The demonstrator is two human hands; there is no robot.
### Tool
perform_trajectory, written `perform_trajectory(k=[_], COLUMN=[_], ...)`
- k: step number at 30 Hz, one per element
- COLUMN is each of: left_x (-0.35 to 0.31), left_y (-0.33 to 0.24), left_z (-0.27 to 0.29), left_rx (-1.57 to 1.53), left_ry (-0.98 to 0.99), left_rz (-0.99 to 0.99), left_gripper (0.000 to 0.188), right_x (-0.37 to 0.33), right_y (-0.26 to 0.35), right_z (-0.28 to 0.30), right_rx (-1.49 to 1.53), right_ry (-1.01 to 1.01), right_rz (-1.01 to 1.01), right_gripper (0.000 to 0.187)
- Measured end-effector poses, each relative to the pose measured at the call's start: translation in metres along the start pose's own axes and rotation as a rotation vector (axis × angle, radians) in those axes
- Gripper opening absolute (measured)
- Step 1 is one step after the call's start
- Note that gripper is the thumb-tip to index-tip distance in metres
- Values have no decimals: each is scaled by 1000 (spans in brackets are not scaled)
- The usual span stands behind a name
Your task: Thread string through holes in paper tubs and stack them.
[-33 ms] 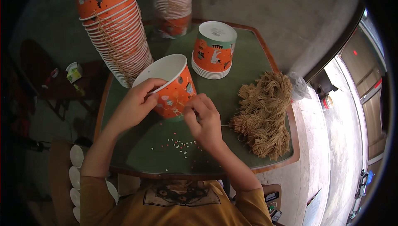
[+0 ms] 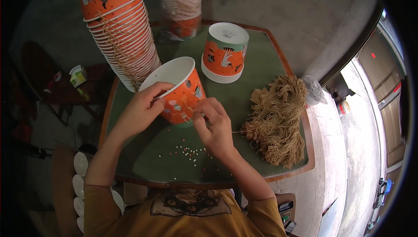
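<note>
A tilted orange paper bucket [image 2: 177,102] with a white inside and printed figures is gripped by my left hand [image 2: 141,108]. Its fingers reach over the rim into the bucket while the thumb presses outside. My right hand [image 2: 213,126] is closed in a pinch against the bucket's right side. A thin strand of twine [image 2: 236,131] emerges from behind that hand toward a tan twine bundle [image 2: 278,119]; the end between my fingertips is hidden. Small white and reddish paper dots [image 2: 189,152] lie scattered below the bucket.
A tall stack of orange buckets [image 2: 124,41] with twine hanging on it leans at the left. Farther back stand a wrapped bucket stack [image 2: 182,6] and a short upside-down stack [image 2: 225,54]. A clear plastic bag [image 2: 312,90] sits beyond the twine at the edge of the green table [image 2: 143,163].
</note>
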State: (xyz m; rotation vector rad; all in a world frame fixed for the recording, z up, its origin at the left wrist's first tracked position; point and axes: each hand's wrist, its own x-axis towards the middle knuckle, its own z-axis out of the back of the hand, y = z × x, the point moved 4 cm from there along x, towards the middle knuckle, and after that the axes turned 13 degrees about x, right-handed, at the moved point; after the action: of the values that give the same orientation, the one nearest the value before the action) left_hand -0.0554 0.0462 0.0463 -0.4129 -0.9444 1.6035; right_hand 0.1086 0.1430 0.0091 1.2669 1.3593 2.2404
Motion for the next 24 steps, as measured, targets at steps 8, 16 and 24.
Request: perform_trajectory(k=[8, 16, 24], left_x=[6, 14, 16], left_y=[-2, 3, 1], left_z=[2, -4, -13], left_rx=[-308, -354, -369], left_ry=[177, 287, 309], left_rz=[242, 322, 316], left_gripper=[30, 23, 22], right_x=[1, -5, -3], right_y=[3, 7, 14], right_z=[-6, 0, -1], right_rx=[-86, -51, -228], right_ry=[59, 94, 102], right_rz=[192, 164, 412], right_gripper=[10, 10, 16])
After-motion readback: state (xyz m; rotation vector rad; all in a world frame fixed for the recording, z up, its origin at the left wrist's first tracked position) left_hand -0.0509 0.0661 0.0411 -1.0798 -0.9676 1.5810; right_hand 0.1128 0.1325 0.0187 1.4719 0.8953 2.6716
